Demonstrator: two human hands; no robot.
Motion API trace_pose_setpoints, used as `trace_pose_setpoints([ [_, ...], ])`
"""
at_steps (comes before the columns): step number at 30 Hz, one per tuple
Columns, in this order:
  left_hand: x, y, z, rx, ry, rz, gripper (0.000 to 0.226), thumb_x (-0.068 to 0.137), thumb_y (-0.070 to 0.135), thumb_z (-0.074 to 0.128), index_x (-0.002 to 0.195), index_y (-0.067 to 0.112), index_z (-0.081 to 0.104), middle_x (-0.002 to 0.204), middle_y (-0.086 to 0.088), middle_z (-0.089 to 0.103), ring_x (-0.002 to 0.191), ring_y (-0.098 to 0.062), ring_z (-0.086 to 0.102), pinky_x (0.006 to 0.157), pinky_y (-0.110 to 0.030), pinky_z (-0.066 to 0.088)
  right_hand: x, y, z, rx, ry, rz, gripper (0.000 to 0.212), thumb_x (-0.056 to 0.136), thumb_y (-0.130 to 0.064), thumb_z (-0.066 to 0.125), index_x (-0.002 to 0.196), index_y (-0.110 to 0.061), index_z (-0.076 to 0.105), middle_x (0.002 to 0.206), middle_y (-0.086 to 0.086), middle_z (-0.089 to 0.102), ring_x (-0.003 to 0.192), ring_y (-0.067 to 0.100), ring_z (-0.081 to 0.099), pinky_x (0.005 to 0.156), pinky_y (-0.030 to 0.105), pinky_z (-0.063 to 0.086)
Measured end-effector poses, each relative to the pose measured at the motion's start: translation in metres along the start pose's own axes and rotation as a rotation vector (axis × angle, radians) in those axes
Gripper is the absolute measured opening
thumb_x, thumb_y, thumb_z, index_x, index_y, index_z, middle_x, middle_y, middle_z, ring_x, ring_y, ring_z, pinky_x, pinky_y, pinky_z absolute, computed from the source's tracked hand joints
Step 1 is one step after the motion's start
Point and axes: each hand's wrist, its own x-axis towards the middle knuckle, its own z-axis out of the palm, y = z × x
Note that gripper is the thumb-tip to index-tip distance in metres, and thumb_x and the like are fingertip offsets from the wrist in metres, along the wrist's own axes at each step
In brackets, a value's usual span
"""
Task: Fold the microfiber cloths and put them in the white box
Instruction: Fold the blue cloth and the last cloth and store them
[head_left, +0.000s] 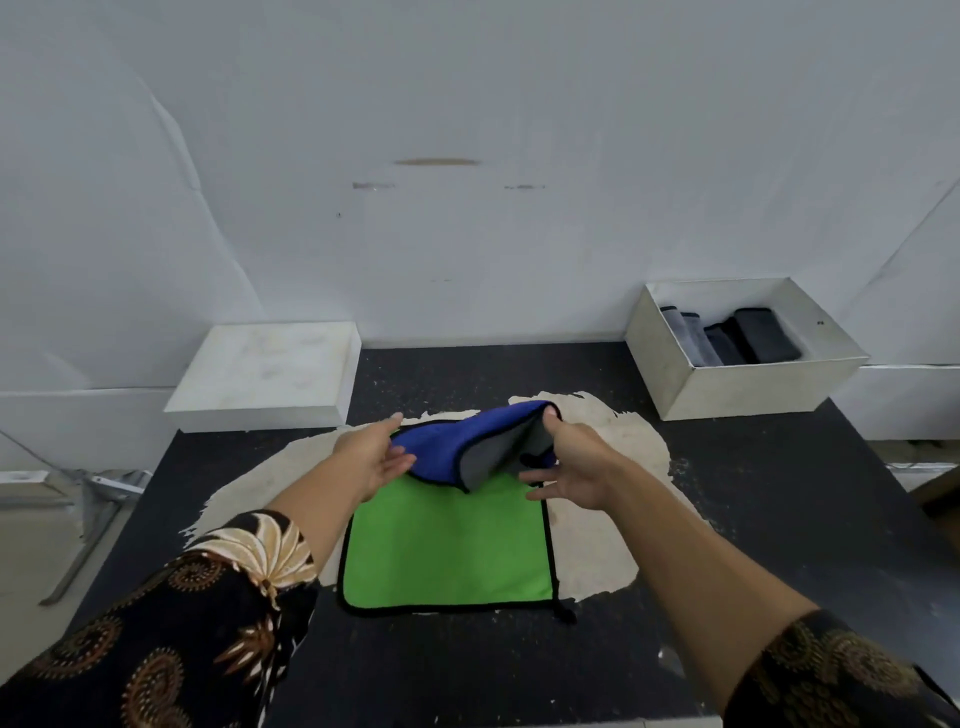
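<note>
Two hands meet at a blue microfiber cloth (457, 441) lying on a green cloth (447, 545). The left hand (374, 457), fingers straight, touches its edge; the right hand (571, 467) pinches its raised grey fold. Black table (467, 665), white wall (467, 104). The white box (748, 387), far right, holds folded dark cloths (737, 338).

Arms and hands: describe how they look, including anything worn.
The left hand and right hand are bare: no gloves, rings or watch show. Forearms are uncovered. The left sleeve and right sleeve are black with brown spirals; the left also carries a large cream flower.
</note>
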Motion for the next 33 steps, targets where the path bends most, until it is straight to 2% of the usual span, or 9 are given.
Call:
trace_pose_setpoints([
  [5, -0.012, -0.025, 0.029, 0.054, -0.157, -0.308, 0.070, 0.083, 0.045, 0.073, 0.139, 0.021, 0.039, 0.147, -0.014, 0.035, 0.100, -0.052, 0.060, 0.060, -0.051, 0.060, -0.012, -0.006, 0.017, -0.325, 0.031, -0.173, 0.052, 0.103, -0.049, 0.034, 0.140, -0.015, 0.047, 0.135, 0.009, 0.056, 0.117, 0.028, 0.055, 0.098, 0.046, 0.045],
  [10, -0.022, -0.050, 0.064, -0.049, -0.462, -0.429, 0.075, 0.087, 0.059, 0.060, 0.145, 0.017, 0.034, 0.138, -0.028, 0.045, 0.110, -0.051, 0.058, 0.083, -0.059, 0.051, -0.024, -0.013, 0.030, -0.478, 0.062, -0.289, 0.041, 0.105, -0.047, 0.030, 0.100, -0.018, 0.059, 0.100, 0.002, 0.063, 0.094, 0.020, 0.058, 0.095, 0.042, 0.048],
  [14, -0.025, -0.052, 0.080, -0.107, -0.567, -0.351, 0.081, 0.087, 0.072, 0.046, 0.143, 0.013, 0.039, 0.140, -0.023, 0.044, 0.135, -0.043, 0.038, 0.103, -0.059, 0.031, -0.027, -0.026, 0.038, -0.504, 0.068, -0.380, 0.044, 0.104, -0.047, 0.031, 0.093, -0.018, 0.063, 0.091, -0.002, 0.064, 0.087, 0.016, 0.059, 0.088, 0.036, 0.048],
  [18, -0.032, -0.045, 0.086, -0.379, -0.512, -0.206, 0.060, 0.097, 0.057, 0.042, 0.140, 0.017, 0.050, 0.112, -0.011, 0.062, 0.119, -0.039, 0.056, 0.107, -0.061, 0.029, -0.028, -0.042, 0.045, -0.408, 0.105, -0.418, 0.045, 0.103, -0.050, 0.036, 0.089, -0.017, 0.064, 0.091, 0.005, 0.068, 0.084, 0.020, 0.063, 0.079, 0.036, 0.050],
  [21, -0.034, -0.037, 0.078, -0.486, -0.528, -0.226, 0.055, 0.095, 0.051, 0.052, 0.137, 0.015, 0.049, 0.125, -0.013, 0.058, 0.112, -0.036, 0.062, 0.092, -0.051, 0.049, -0.026, -0.047, 0.045, -0.283, 0.172, -0.423, 0.044, 0.103, -0.048, 0.036, 0.085, -0.018, 0.063, 0.094, 0.007, 0.069, 0.089, 0.024, 0.065, 0.086, 0.040, 0.052],
  [24, -0.043, -0.038, 0.075, -0.398, -0.578, -0.297, 0.069, 0.086, 0.068, 0.051, 0.126, 0.012, 0.055, 0.122, -0.016, 0.063, 0.106, -0.033, 0.063, 0.081, -0.037, 0.051, -0.023, -0.044, 0.053, -0.250, 0.162, -0.361, 0.045, 0.102, -0.052, 0.035, 0.089, -0.020, 0.063, 0.094, 0.004, 0.067, 0.095, 0.026, 0.065, 0.092, 0.042, 0.052],
  [28, -0.057, -0.043, 0.088, -0.458, -0.538, -0.256, 0.046, 0.097, 0.054, 0.040, 0.099, 0.014, 0.063, 0.080, -0.011, 0.074, 0.094, -0.029, 0.062, 0.103, -0.045, 0.035, -0.030, -0.045, 0.075, -0.214, 0.110, -0.362, 0.047, 0.104, -0.048, 0.033, 0.084, -0.016, 0.062, 0.077, 0.008, 0.066, 0.070, 0.025, 0.063, 0.072, 0.034, 0.053],
  [30, -0.058, -0.037, 0.084, -0.497, -0.492, -0.188, 0.032, 0.101, 0.036, 0.041, 0.094, 0.014, 0.063, 0.067, -0.008, 0.071, 0.087, -0.025, 0.063, 0.108, -0.052, 0.034, -0.030, -0.046, 0.076, -0.263, 0.137, -0.397, 0.051, 0.102, -0.051, 0.034, 0.086, -0.013, 0.065, 0.086, 0.013, 0.072, 0.082, 0.029, 0.069, 0.084, 0.040, 0.056],
  [33, -0.050, -0.020, 0.068, -0.386, -0.343, -0.124, 0.013, 0.099, 0.013, 0.050, 0.089, 0.010, 0.057, 0.069, -0.008, 0.059, 0.072, -0.019, 0.059, 0.074, -0.042, 0.059, -0.020, -0.048, 0.059, -0.295, 0.269, -0.451, 0.058, 0.087, -0.061, 0.042, 0.075, -0.011, 0.070, 0.085, 0.009, 0.074, 0.087, 0.028, 0.071, 0.089, 0.048, 0.055],
])
